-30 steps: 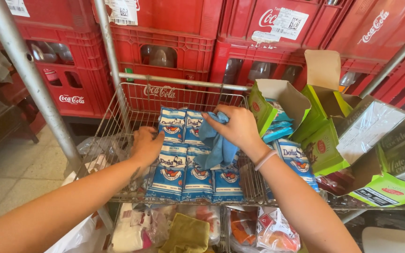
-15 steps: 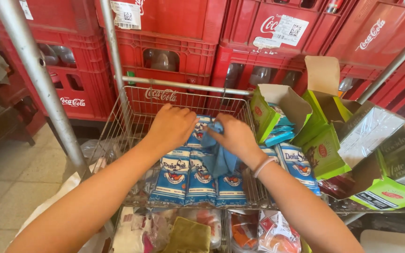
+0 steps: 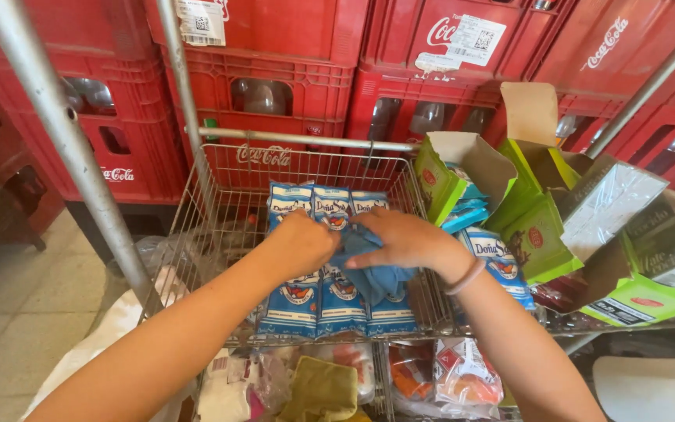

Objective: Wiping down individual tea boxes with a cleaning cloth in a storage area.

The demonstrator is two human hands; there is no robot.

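Landmark = wire basket [image 3: 220, 203], middle of the rack.

- Left of basket: grey metal post [image 3: 64, 133] runs diagonally down; red crates [image 3: 80, 117] behind it, floor tiles below.
- Behind basket: more red bottle crates [image 3: 291, 86], stacked, paper labels stuck on them.
- Inside basket: three rows of blue-and-white packets [image 3: 318, 301], lying flat, side by side, tops toward the basket's back wall.
- Left hand [image 3: 302, 244]: over the packets at basket centre, fingers curled shut, knuckles up. It meets the blue cloth [image 3: 376, 273] at the cloth's left edge; can't tell if it actually pinches it.
- Blue cloth: bunched on top of the middle and right packet rows, between the two hands.
- Right hand [image 3: 408, 241]: just right of the left hand, palm down, fingers pressed on the cloth with thumb under it, so closed on the cloth. Pink band [image 3: 466, 277] on the wrist.
- Right of basket: another blue-and-white packet [image 3: 498, 258] leaning at the basket's right wall, then open green cartons [image 3: 462, 176] tilted, flaps up, more green boxes [image 3: 634, 258] further right.
- Below basket: lower shelf with mixed bagged goods [image 3: 447, 375], olive pouch [image 3: 318, 387].
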